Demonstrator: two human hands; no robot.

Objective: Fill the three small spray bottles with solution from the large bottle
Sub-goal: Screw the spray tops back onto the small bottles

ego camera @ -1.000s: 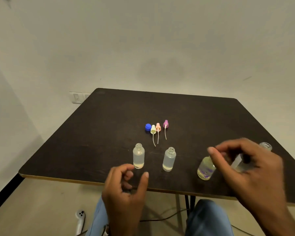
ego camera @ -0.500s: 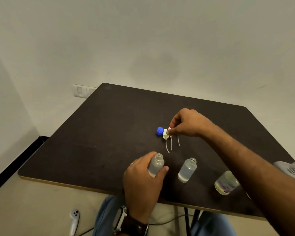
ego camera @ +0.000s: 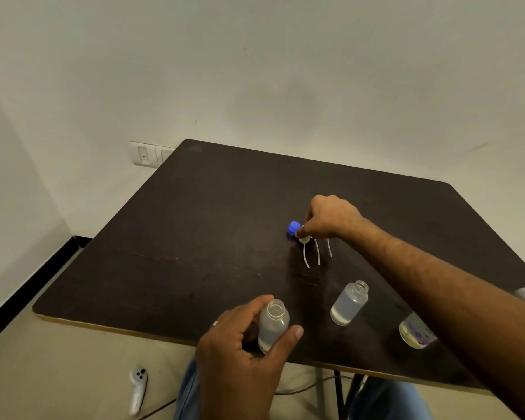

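Head view shows the capping step in hand, judged from how things lie: all three small bottles already carry liquid and stand open. The leftmost small bottle (ego camera: 273, 324) is taken as the landmark; it stands at the near edge of the table (ego camera: 194, 237), its long axis roughly upright with a slight lean, its open mouth pointing up. It is gripped around the body by the left hand (ego camera: 240, 353), fingers and thumb curled round it. To its right the second small bottle (ego camera: 349, 304) stands free, mouth up, and farther right the third bottle (ego camera: 417, 331) is partly hidden by the forearm. Beyond the landmark and to its right, three spray heads lie side by side, their dip tubes (ego camera: 317, 256) pointing back toward the near edge. The white spray head (ego camera: 304, 238) is pinched by the right hand (ego camera: 331, 218), apparently just lifted, though contact with the table cannot be ruled out. A blue cap (ego camera: 294, 228) sits just left of it. Next, the head would need carrying to the landmark, the tube threaded down the mouth and the collar screwed tight.
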